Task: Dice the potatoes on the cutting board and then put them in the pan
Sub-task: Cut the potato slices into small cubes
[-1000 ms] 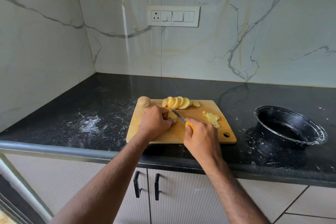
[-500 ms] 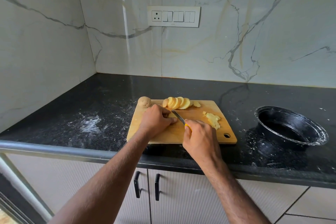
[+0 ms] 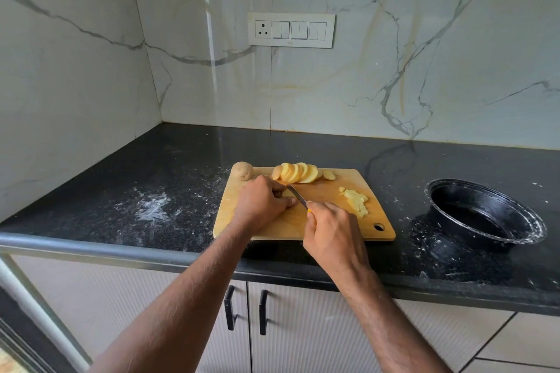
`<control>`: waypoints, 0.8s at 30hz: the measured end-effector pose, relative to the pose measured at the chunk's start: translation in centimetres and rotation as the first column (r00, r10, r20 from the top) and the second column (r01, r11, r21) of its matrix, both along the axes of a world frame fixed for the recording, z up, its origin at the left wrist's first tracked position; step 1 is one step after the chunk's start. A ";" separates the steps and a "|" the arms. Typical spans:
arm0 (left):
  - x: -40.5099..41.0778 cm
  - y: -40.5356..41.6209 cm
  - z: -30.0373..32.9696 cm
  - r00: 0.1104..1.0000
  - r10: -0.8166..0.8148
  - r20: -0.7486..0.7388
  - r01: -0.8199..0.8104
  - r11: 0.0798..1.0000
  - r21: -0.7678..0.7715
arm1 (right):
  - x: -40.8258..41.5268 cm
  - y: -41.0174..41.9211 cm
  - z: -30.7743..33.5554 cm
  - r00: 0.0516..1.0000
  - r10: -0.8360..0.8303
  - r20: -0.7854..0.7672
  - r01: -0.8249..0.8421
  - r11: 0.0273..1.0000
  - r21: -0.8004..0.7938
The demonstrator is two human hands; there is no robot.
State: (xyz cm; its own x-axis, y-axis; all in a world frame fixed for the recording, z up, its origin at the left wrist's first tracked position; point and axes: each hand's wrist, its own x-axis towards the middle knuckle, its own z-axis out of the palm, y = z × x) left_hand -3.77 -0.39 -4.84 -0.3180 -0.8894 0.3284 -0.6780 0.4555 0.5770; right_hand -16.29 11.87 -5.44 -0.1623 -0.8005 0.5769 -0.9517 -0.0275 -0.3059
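- Black counter (image 3: 169, 166) below marble walls carries a wooden cutting board (image 3: 333, 221); the black pan (image 3: 485, 215) sits well apart to its right.
- Left hand (image 3: 260, 201) curls over a potato piece, mostly hidden, probably a slice.
- Right hand (image 3: 333, 233) grips a yellow-handled knife (image 3: 298, 197), blade beside the left fingers.
- Fanned potato slices (image 3: 298, 172), a whole potato (image 3: 242, 170) and diced bits (image 3: 357, 201) lie on the board.
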 end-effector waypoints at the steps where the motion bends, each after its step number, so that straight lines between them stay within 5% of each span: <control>1: 0.0 0.0 0.0 1.000 -0.005 -0.001 0.005 1.000 0.002 | 0.1 0.0 0.0 1.000 0.005 -0.012 -0.005 1.000 0.014; 10: 0.8 -0.9 0.0 0.992 -0.119 0.040 0.117 0.992 0.051 | 1.2 -0.3 1.2 0.998 0.006 -0.055 0.004 0.984 0.179; 24: 0.6 -0.4 0.2 0.998 -0.052 0.027 0.052 0.998 0.023 | 1.5 -0.7 2.3 0.999 0.002 -0.043 0.008 0.973 0.230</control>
State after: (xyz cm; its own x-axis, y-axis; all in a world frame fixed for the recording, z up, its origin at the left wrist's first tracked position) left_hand -3.20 -0.80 -4.60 -0.3726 -0.8785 0.2990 -0.6697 0.4776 0.5688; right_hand -14.79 11.21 -3.10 -0.1437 -0.9122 0.3838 -0.9641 0.0415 -0.2623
